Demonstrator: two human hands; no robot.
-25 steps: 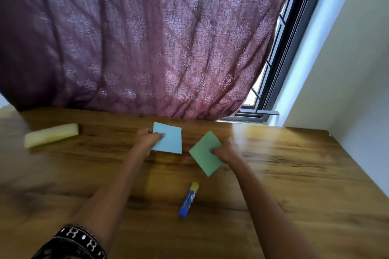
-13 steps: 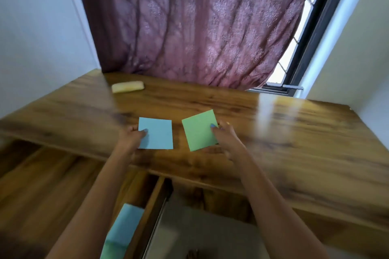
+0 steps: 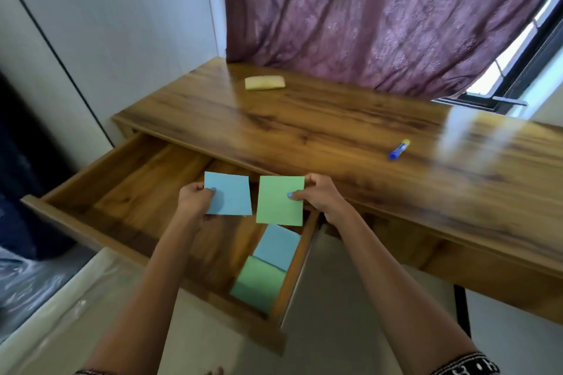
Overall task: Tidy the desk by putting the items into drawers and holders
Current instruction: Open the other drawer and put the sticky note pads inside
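Head view, looking down over an open wooden drawer (image 3: 128, 192) pulled out from the left part of the desk (image 3: 320, 128). The left hand (image 3: 195, 201) pinches the left edge of a blue paper square (image 3: 230, 196), thumb on top, the other fingers hidden beneath the sheet. The right hand (image 3: 320, 196) pinches the right edge of a green paper square (image 3: 278, 201) the same way, thumb on its face, fingers curled behind. Both sheets are held side by side, just apart, above the right half of the drawer. Below them, in the drawer's near right corner, lie another blue sheet (image 3: 275, 248) and a green sheet (image 3: 259, 281); the blue one's far edge is hidden behind the held green square. On the desktop a yellow sponge (image 3: 264, 82) lies at the far left, and a blue glue stick (image 3: 398, 149) with a yellow cap lies to the right, well apart. A maroon curtain (image 3: 380, 15) hangs behind; the window frame (image 3: 518, 70) is cut off at right. The picture is slightly blurred.
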